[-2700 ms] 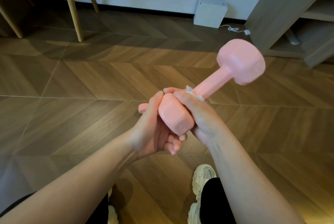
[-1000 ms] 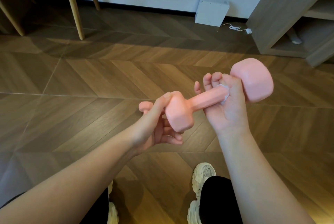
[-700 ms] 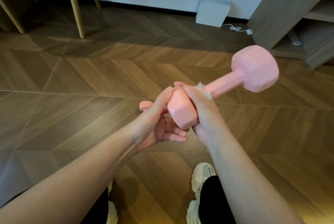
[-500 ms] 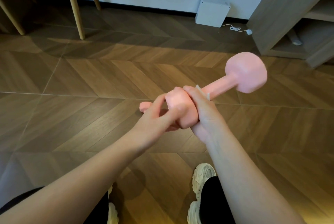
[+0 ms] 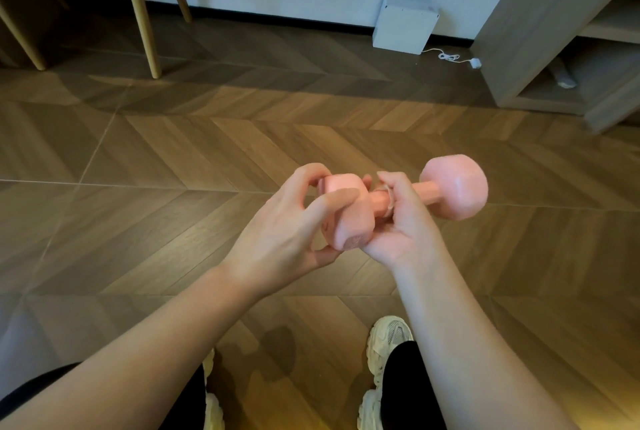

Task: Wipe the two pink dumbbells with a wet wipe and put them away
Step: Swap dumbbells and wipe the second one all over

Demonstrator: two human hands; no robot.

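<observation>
At the far left edge of the floor (image 5: 104,159) we see pale wooden chair legs (image 5: 138,10) standing close to the wall. Nearer to us, our left hand (image 5: 284,225) comes in from the lower left and grips the near head of the pink dumbbell (image 5: 446,192). Its fingers curl over the top of that head and one lies across its face. The dumbbell is held in the air above the middle of the floor, almost level, with its far head pointing right. Just right of the left hand, our right hand (image 5: 398,221) is closed round the bar. A white wipe (image 5: 388,199) is pinched between its fingers and the bar, and only a small edge of the wipe shows. Below the hands our cream shoes (image 5: 388,339) stand on the floor. By the back wall, to the right, sits a white box (image 5: 403,25). A white cable (image 5: 450,57) runs right from the box to the foot of a grey shelf unit (image 5: 540,31) in the far right corner.
</observation>
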